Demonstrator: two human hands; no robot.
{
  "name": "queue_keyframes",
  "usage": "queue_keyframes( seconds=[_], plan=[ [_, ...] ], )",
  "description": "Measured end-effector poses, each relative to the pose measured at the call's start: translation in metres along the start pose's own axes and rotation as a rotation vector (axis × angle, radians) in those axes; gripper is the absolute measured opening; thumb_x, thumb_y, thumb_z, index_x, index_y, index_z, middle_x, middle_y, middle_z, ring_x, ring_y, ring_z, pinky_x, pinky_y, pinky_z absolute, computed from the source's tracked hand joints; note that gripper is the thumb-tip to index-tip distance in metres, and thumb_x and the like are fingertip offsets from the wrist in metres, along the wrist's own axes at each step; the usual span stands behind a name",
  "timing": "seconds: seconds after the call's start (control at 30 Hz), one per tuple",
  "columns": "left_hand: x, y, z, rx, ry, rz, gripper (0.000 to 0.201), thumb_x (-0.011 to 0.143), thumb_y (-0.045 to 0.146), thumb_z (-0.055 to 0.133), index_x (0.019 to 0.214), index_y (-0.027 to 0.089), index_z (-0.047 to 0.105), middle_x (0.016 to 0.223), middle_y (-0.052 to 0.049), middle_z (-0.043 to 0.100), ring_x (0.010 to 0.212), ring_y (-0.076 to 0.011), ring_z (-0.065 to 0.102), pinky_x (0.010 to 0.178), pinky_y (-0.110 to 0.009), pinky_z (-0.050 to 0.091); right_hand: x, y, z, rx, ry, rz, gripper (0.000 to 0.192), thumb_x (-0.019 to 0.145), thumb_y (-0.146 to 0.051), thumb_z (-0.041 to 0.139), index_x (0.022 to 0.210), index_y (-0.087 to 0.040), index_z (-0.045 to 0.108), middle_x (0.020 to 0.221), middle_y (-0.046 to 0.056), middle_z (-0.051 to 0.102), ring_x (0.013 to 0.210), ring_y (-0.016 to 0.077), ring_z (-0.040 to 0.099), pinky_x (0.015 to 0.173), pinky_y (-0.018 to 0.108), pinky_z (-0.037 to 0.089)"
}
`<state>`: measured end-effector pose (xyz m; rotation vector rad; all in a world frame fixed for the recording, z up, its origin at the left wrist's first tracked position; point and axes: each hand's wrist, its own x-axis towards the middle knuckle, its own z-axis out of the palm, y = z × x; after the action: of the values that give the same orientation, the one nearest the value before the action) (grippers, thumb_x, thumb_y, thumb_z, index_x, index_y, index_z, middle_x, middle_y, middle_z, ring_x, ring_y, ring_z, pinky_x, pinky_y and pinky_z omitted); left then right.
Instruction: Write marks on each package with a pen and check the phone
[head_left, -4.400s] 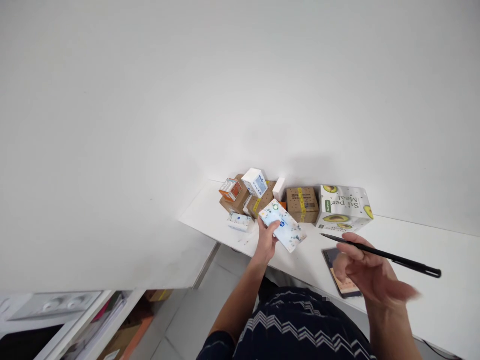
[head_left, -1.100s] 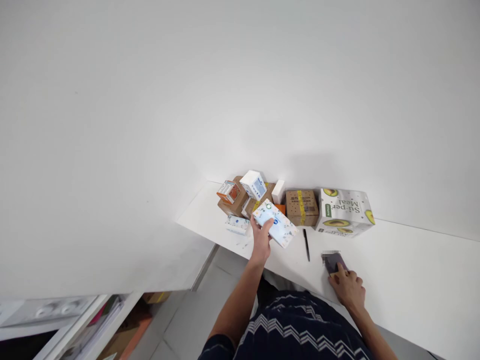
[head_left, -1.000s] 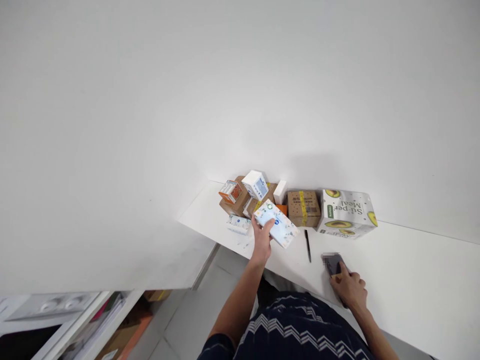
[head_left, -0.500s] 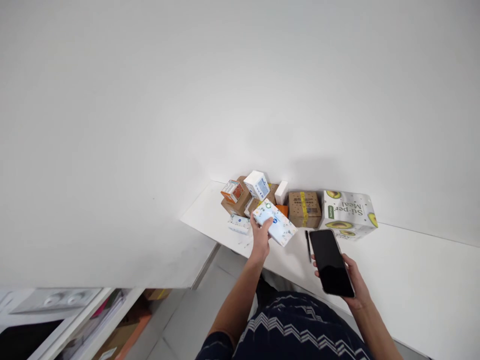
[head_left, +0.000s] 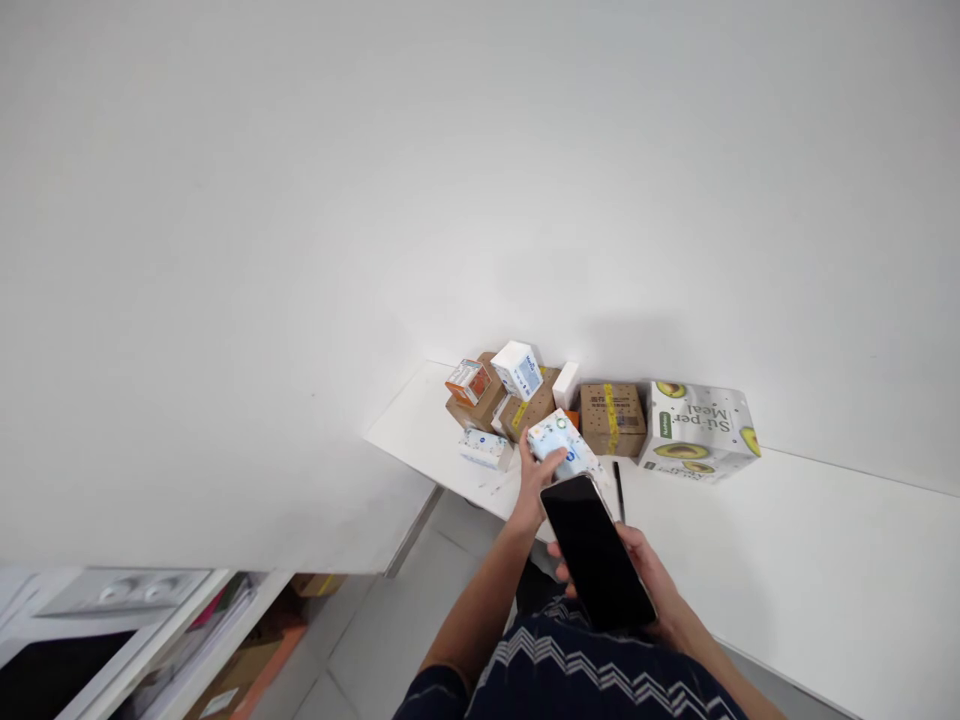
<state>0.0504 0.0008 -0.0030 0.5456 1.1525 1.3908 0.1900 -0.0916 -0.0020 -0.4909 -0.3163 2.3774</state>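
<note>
My left hand grips a white tissue pack with a blue and floral print, thumb on its top face. A black-screened smartphone rests in my right hand, fingers wrapped round its edges. The phone's upper end overlaps the near part of the pack in view; whether they touch I cannot tell. A similar floral pack lies on the white table to the left of my left hand. Just right of the held pack lies a black pen.
Cardboard boxes with yellow tape line the wall. A white box and an orange-white box sit on top of the left ones. A larger avocado-print box stands at right. The white table runs along the wall.
My right hand has brought the phone left, over the near end of the tissue pack. My left hand, with the pack, has shifted slightly right and down.
</note>
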Motion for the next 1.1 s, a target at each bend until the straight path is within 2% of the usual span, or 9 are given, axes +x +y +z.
queue_keyframes(
  seconds=[0.1, 0.27, 0.53, 0.7, 0.83, 0.97, 1.1],
  plan=[
    [-0.002, -0.002, -0.001, 0.04, -0.024, -0.045, 0.096, 0.056, 0.029, 0.086, 0.138, 0.022, 0.037, 0.119, -0.012, 0.062, 0.105, -0.0266, 0.063, 0.089, -0.036, 0.05, -0.001, -0.001, 0.004, -0.007, -0.008, -0.006, 0.054, 0.083, -0.052, 0.052, 0.107, -0.008, 0.072, 0.099, 0.015, 0.074, 0.085, 0.0247, 0.069, 0.08, 0.034, 0.053],
    [0.0, -0.01, -0.004, 0.077, -0.028, -0.015, 0.094, 0.06, 0.03, 0.084, 0.14, 0.024, 0.035, 0.132, -0.014, 0.056, 0.116, -0.0286, 0.057, 0.096, -0.038, 0.047, -0.007, -0.005, 0.009, 0.033, 0.014, -0.02, 0.05, 0.079, -0.054, 0.054, 0.1, -0.012, 0.074, 0.092, 0.014, 0.075, 0.077, 0.0231, 0.068, 0.075, 0.033, 0.053],
    [0.006, -0.031, -0.007, 0.075, -0.086, -0.02, 0.096, 0.061, 0.03, 0.085, 0.142, 0.029, 0.033, 0.137, -0.012, 0.053, 0.12, -0.0277, 0.056, 0.101, -0.039, 0.044, -0.004, -0.002, -0.007, 0.088, 0.029, -0.043, 0.059, 0.083, -0.059, 0.046, 0.106, -0.011, 0.072, 0.093, 0.014, 0.075, 0.077, 0.0237, 0.068, 0.072, 0.034, 0.053],
    [0.004, -0.033, -0.006, 0.083, -0.105, -0.014, 0.098, 0.062, 0.03, 0.085, 0.143, 0.031, 0.031, 0.136, -0.012, 0.053, 0.116, -0.0272, 0.059, 0.099, -0.04, 0.046, -0.005, -0.005, -0.006, 0.101, 0.03, -0.032, 0.06, 0.082, -0.058, 0.047, 0.105, -0.008, 0.072, 0.091, 0.014, 0.075, 0.076, 0.0221, 0.068, 0.071, 0.031, 0.052],
    [0.003, -0.034, -0.006, 0.082, -0.104, 0.013, 0.093, 0.062, 0.03, 0.085, 0.141, 0.03, 0.035, 0.137, -0.011, 0.053, 0.117, -0.0263, 0.058, 0.101, -0.04, 0.044, -0.005, -0.006, -0.003, 0.096, 0.027, -0.042, 0.059, 0.082, -0.057, 0.047, 0.103, -0.007, 0.072, 0.087, 0.015, 0.074, 0.075, 0.0217, 0.068, 0.069, 0.029, 0.051],
    [0.003, -0.034, -0.005, 0.081, -0.107, 0.011, 0.093, 0.062, 0.03, 0.085, 0.141, 0.03, 0.035, 0.137, -0.011, 0.054, 0.117, -0.0266, 0.058, 0.101, -0.04, 0.044, -0.002, -0.003, -0.01, 0.079, 0.041, -0.055, 0.06, 0.082, -0.059, 0.048, 0.108, -0.009, 0.07, 0.088, 0.015, 0.074, 0.076, 0.0232, 0.068, 0.072, 0.033, 0.052],
    [0.004, -0.031, -0.004, 0.086, -0.092, -0.01, 0.094, 0.063, 0.03, 0.084, 0.142, 0.03, 0.034, 0.136, -0.011, 0.055, 0.119, -0.0275, 0.057, 0.1, -0.04, 0.046, -0.001, -0.001, -0.02, 0.063, 0.075, -0.067, 0.059, 0.079, -0.059, 0.054, 0.112, -0.013, 0.069, 0.097, 0.014, 0.075, 0.086, 0.0278, 0.07, 0.076, 0.037, 0.053]
  ],
)
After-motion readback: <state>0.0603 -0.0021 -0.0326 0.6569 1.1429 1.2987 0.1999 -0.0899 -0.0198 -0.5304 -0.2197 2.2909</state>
